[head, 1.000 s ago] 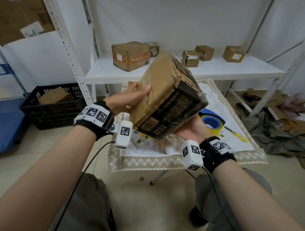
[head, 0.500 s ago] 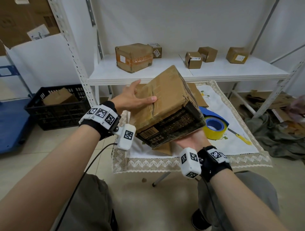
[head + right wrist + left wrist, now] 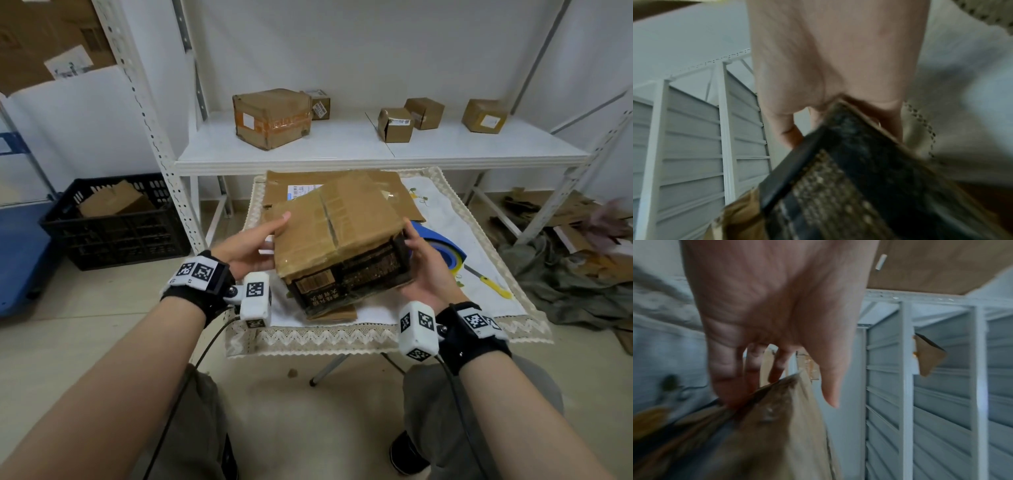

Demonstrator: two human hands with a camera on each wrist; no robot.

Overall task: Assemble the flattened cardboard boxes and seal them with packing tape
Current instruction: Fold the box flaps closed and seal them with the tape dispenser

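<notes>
Box point(image 3: 337, 240) now lowered and levelled, taped seam up. Left hand point(image 3: 251, 245) and right hand point(image 3: 424, 270) clasping opposite ends; undersides hidden, wrist views blurred

Assembled taped box point(image 3: 337, 240), slightly tilted

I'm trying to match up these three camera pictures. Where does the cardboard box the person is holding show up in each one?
Head: the cardboard box sits mid-picture, between the left hand and right hand.
Left wrist: its blurred brown corner fills the bottom, under the fingers.
Right wrist: its dark printed side runs from centre to the lower right.
Shared landmark: the white shelf rack, also seen at and.
</notes>
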